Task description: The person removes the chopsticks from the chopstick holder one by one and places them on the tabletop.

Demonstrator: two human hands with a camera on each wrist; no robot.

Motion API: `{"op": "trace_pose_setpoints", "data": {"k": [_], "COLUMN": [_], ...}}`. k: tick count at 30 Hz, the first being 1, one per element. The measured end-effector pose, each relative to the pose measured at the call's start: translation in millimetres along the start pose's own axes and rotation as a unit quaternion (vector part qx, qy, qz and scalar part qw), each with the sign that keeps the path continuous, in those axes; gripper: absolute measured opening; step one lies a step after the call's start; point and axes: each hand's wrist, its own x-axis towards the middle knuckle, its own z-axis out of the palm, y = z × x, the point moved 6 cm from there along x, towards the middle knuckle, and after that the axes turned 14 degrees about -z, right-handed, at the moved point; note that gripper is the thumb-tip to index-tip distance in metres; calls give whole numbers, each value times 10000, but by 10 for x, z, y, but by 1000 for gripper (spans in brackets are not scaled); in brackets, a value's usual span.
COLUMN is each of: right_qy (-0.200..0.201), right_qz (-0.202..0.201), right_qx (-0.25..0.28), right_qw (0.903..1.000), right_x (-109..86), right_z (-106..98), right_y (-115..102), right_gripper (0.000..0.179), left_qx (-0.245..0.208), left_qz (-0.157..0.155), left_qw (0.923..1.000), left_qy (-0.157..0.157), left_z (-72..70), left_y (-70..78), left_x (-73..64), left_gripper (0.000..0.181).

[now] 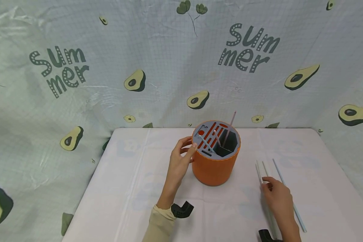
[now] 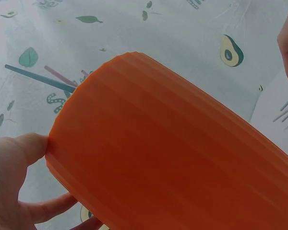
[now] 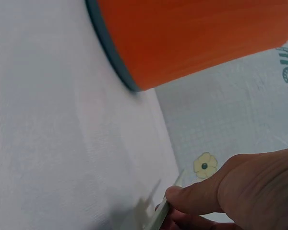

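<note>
An orange cylindrical desk organizer [image 1: 214, 171] with a grey slotted top stands on the table. My left hand [image 1: 178, 163] grips its left side, thumb at the top rim and fingers spread along the wall. Two pink sticks, the taller one [image 1: 233, 119] leaning right, and a light blue stick [image 1: 205, 141] poke out of the top. To the right, my right hand [image 1: 277, 196] pinches a thin pale green stick [image 3: 157, 216] between thumb and fingers, low over the table. Another pale stick [image 1: 264, 166] lies beside it, and a blue stick [image 1: 300, 216] lies under the hand's right side.
A white cloth covers the table [image 1: 133, 201]. Behind it hangs a pale sheet [image 1: 163, 50] printed with avocados and lettering. Dark wrist camera mounts [image 1: 182, 210] sit on both wrists.
</note>
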Motion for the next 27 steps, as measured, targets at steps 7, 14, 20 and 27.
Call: {"op": "trace_pose_setpoints", "data": {"k": [7,14,20,27], "right_qy": [-64,-118,-148,-238], "right_qz": [213,115,82,30], "right_qx": [-63,-132,-150,-130], "right_qw": [9997,9998,9997,9996], "right_x": [21,72,100,117], "right_z": [62,75,81,64], "right_y": [9,-1,8,6], "right_gripper": [34,31,29,29], "left_qx": [-20,-38,-20,20], "left_qz": [6,16,-13,11], "left_qw": [10000,10000,10000,10000], "left_qy": [-8,-10,15,34], "left_z": [4,4,-2,7], "left_y": [3,-2,-1,2], "left_x": [-1,2,-11,-12], "left_gripper": [46,46,45,45]}}
